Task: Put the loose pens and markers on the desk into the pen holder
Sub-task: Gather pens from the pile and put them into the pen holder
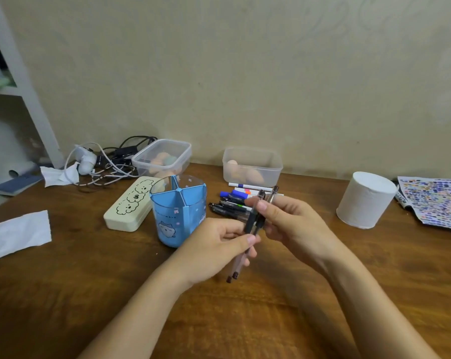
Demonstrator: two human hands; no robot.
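Both hands meet above the wooden desk [271, 307], sharing a small bundle of pens [255, 221] held clear of the surface. The bundle's long axis runs steeply, leaning from lower left to upper right: the dark lower ends point down toward the desk near the left wrist, and the upper ends rise past the right fingertips, tilted away toward the wall. How many pens are in the bundle is hard to tell, perhaps two or three. The left hand [219, 244] is curled around the lower half, thumb pressed across the barrels. The right hand [286, 218] pinches the upper part between thumb and fingers. Just left of the hands stands the pen holder [177, 211], a blue translucent cup, upright, divided into compartments, none of which visibly holds a pen. Behind the hands, a heap of loose pens and markers [234, 200] lies flat on the desk, their long axes mostly running left to right, in front of a clear plastic container [253, 164]. A cream pencil case [131, 206] lies just beside the holder on its left, a second clear tub [164, 156] stands behind it, and a roll of toilet paper [364, 200] stands well to the right.
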